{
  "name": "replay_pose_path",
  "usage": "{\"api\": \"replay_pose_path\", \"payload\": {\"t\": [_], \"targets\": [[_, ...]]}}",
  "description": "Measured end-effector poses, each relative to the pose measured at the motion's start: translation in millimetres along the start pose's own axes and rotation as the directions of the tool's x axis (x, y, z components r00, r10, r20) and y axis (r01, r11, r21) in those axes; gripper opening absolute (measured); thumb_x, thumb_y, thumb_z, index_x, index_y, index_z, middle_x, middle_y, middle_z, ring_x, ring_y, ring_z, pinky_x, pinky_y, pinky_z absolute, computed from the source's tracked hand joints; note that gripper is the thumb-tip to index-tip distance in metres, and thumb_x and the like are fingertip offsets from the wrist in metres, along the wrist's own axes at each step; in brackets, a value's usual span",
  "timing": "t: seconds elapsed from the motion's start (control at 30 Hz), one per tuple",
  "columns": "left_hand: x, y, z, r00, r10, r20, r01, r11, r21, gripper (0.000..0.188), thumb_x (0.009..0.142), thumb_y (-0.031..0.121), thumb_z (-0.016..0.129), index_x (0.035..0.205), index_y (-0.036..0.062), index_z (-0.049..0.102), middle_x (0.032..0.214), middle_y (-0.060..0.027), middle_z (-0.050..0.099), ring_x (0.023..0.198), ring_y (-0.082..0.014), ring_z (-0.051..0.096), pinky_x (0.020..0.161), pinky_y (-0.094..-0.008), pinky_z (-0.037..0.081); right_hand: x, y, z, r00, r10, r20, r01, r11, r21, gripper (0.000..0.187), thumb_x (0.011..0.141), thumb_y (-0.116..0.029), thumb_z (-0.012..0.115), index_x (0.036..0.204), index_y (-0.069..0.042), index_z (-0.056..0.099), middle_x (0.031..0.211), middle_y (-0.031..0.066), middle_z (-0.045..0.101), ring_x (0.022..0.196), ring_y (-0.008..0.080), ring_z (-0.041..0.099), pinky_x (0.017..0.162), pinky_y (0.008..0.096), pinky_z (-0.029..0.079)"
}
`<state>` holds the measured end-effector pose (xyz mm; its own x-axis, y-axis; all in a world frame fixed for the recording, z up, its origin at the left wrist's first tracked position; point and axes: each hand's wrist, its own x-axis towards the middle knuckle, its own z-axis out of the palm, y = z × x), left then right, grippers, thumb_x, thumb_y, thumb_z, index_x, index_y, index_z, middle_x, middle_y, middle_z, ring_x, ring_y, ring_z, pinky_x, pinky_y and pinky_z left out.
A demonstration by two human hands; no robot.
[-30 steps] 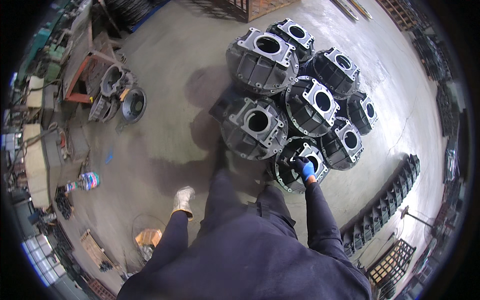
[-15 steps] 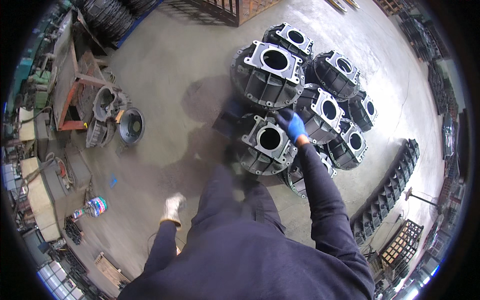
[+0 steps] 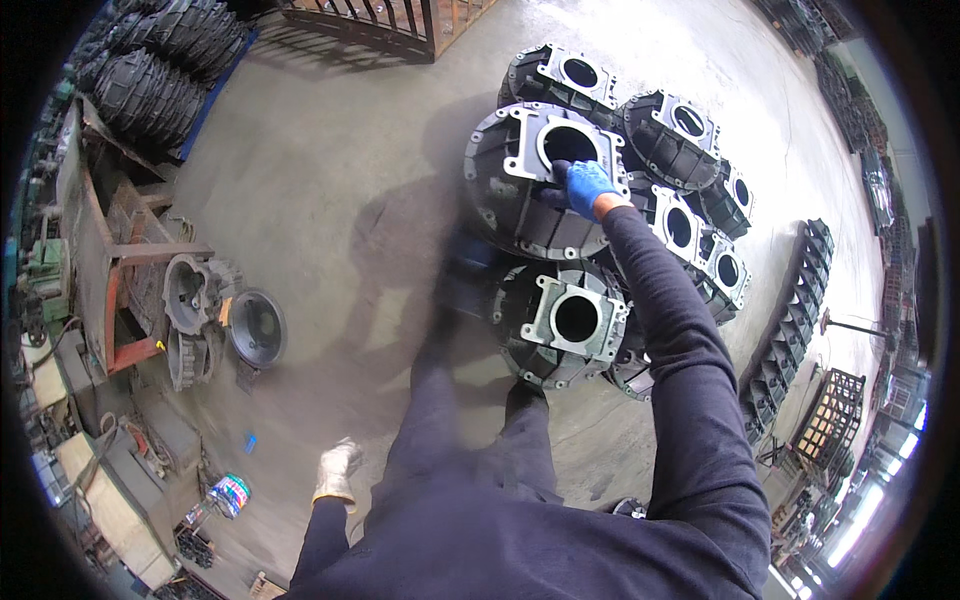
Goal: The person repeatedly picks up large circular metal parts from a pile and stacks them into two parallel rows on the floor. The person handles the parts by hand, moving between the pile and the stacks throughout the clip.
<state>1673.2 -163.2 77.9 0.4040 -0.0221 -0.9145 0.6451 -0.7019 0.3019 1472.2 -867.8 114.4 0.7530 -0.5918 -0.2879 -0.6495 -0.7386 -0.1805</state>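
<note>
Your right hand [image 3: 586,187], blue-gloved, fingers hooked into the round hole of the big casting [image 3: 520,190] at 12 o'clock. Your left hand [image 3: 336,472] hangs loose at 7 o'clock, holding nothing.

On my far left I see a rusty steel frame [image 3: 120,270] with two smaller round castings [image 3: 190,295] leaning at its foot and a dark dish-shaped cover [image 3: 256,328] just beside them on the concrete floor [image 3: 330,150]. Black ribbed castings [image 3: 150,70] are stacked at upper left beside a metal cage pallet [image 3: 400,25]. A row of dark parts [image 3: 790,330] runs down my right, and a small coloured can [image 3: 229,494] sits near the lower left.
</note>
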Motion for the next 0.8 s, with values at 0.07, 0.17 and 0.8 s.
{"api": "replay_pose_path", "payload": {"t": [0.07, 0.17, 0.8], "targets": [[5, 24, -12, 0.996, -0.051, -0.069, 0.038, 0.983, -0.179, 0.031, 0.086, 0.017, 0.063, 0.114, 0.0026, 0.062, 0.087, -0.0095, 0.067, 0.078, -0.0206, 0.068, 0.071, -0.0345, 0.057, 14, 7, 3, 0.993, 0.035, 0.112, -0.034, 0.999, -0.012, 0.043, 0.084, -0.048, 0.064, 0.103, -0.009, 0.065, 0.095, 0.0185, 0.069, 0.089, 0.0377, 0.066, 0.077, 0.0459, 0.051], [8, 34, -33, 0.994, -0.098, -0.046, 0.093, 0.99, -0.106, 0.034, 0.088, 0.017, 0.061, 0.118, 0.0001, 0.059, 0.091, -0.0112, 0.067, 0.08, -0.0233, 0.068, 0.074, -0.036, 0.058, 26, 8, 5, 0.955, 0.117, 0.274, -0.154, 0.981, 0.119, 0.038, 0.085, -0.043, 0.064, 0.099, -0.008, 0.069, 0.091, 0.0179, 0.07, 0.089, 0.0358, 0.067, 0.076, 0.0436, 0.051], [67, 195, 15, 0.72, 0.521, 0.459, -0.658, 0.302, 0.69, 0.045, 0.087, 0.03, 0.058, 0.125, 0.0059, 0.06, 0.12, -0.0157, 0.064, 0.11, -0.0298, 0.06, 0.098, -0.0355, 0.044, -220, -62, -57, 0.953, 0.289, 0.092, -0.291, 0.784, 0.549, 0.022, 0.086, -0.022, 0.064, 0.089, 0.0, 0.065, 0.082, 0.0219, 0.065, 0.074, 0.0373, 0.063, 0.066, 0.042, 0.049]]}}
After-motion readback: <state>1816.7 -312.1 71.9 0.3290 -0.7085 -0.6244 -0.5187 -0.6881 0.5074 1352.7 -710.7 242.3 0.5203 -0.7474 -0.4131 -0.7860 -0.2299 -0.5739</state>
